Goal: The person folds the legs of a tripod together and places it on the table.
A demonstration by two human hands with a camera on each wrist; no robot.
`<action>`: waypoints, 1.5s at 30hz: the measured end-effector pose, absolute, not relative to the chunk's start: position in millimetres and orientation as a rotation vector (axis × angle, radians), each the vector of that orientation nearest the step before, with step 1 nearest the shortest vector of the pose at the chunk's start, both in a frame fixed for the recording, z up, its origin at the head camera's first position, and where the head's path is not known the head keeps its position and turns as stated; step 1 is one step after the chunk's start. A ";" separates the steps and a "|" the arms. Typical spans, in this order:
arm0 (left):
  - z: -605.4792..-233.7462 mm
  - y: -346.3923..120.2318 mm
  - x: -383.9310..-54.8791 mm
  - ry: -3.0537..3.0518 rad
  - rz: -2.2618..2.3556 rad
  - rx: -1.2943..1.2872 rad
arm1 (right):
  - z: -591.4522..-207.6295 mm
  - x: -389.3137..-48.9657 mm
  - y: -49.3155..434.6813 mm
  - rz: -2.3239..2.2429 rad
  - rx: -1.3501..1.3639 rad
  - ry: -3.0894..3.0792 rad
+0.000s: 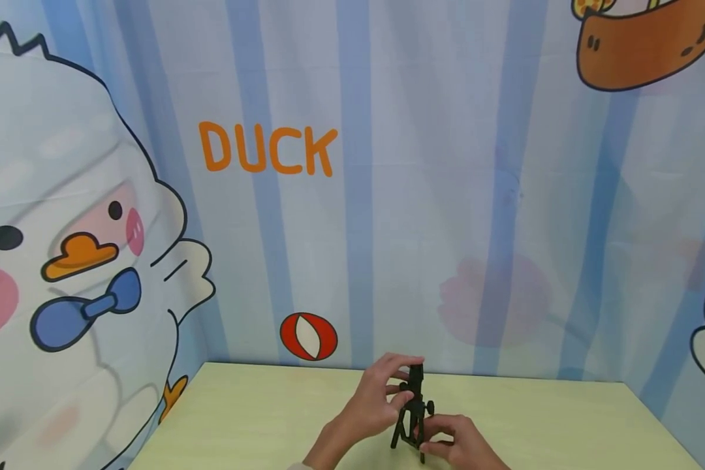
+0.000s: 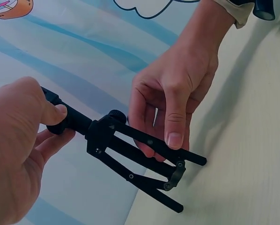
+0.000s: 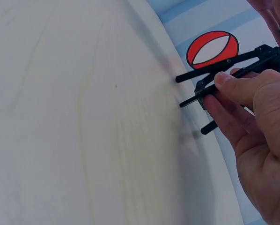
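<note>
Left hand (image 1: 373, 398) is clamped on the upper column (image 2: 78, 121) of a small black tripod (image 1: 414, 406), thumb on one side and fingers curled round the other, one finger reaching over the top. Right hand (image 1: 461, 440) pinches the lower part of the same tripod, its thumb pressed on a leg (image 2: 140, 137) and its fingers behind. Taking the tripod as the centre of a clock in the head view, the left hand comes in at nine to ten o'clock and the right at four; a round knob (image 1: 429, 408) sticks out at three. Three legs show in the right wrist view, only partly spread and joined by short braces. In the head view the tripod stands upright, between five and six o'clock from the middle of the picture, over a pale wood-grain worktop (image 1: 258, 405); whether its feet touch that surface I cannot tell. A light cuff (image 2: 240, 11) shows at the right wrist. Behind hangs a blue-and-white striped curtain (image 1: 429, 163). From the tripod, its printed red-and-white ball (image 1: 308, 336) lies near ten o'clock, a big white duck (image 1: 76, 196) farther out the same way, and the orange word DUCK (image 1: 272, 151) at eleven.
</note>
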State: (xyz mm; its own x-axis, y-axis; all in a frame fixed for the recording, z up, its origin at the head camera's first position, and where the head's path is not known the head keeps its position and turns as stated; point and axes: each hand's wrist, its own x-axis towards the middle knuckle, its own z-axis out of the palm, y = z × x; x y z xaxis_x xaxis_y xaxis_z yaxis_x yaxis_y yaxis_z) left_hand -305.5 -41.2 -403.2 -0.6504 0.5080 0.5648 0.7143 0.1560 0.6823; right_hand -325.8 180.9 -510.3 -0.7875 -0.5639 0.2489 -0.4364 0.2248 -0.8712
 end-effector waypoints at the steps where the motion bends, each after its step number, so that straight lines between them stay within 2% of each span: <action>1: -406.5 -40.7 -308.4 -2.223 -1.495 -1.187 | -510.7 -325.0 179.3 -1.636 -0.948 2.349; 7: -419.6 -38.7 -321.4 -2.182 -1.444 -1.140 | -510.5 -318.9 169.1 -1.694 -0.822 2.359; 15: -414.3 -31.2 -323.2 -2.129 -1.351 -1.010 | -503.0 -313.7 174.5 -1.724 -0.824 2.425; 22: -413.4 -31.0 -324.9 -2.118 -1.367 -0.992 | -497.3 -316.0 183.1 -1.783 -0.670 2.568; 31: -411.4 -32.4 -326.7 -2.119 -1.372 -1.033 | -500.9 -321.3 183.2 -1.686 -0.837 2.416; 45: -410.8 -40.3 -323.2 -2.159 -1.298 -1.073 | -502.6 -321.1 180.1 -1.668 -0.899 2.265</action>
